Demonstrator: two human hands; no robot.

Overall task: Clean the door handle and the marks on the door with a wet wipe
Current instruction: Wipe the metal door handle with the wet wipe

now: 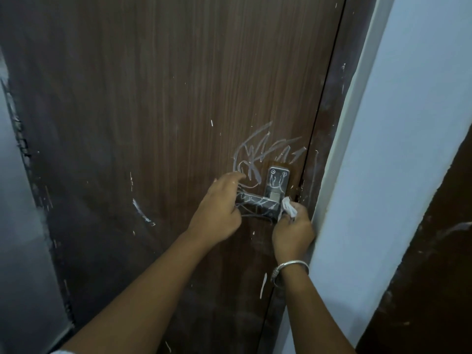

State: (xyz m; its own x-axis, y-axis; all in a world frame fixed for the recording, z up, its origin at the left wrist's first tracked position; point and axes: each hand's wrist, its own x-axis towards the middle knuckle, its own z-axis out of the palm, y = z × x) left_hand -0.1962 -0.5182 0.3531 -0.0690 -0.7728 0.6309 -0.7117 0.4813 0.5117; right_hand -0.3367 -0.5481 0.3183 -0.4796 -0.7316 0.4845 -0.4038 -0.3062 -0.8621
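The door [153, 98] has a brown wood-grain face, smooth and mostly matt with a faint sheen, scuffed by pale flecks and streaks. The marks [258, 149] scrawled on it look chalky, a dull grey-white. The door handle [258, 202] and its plate [278, 178] are silvery metal with a satin, brushed look, scribbled over with the same dull lines, while the wet wipe [290, 209] is a soft, white, crumpled, cloth-like sheet. The bangle [293, 263] is polished, shiny metal, and the wall [396, 123] beside the door is pale paint, flat and matt.
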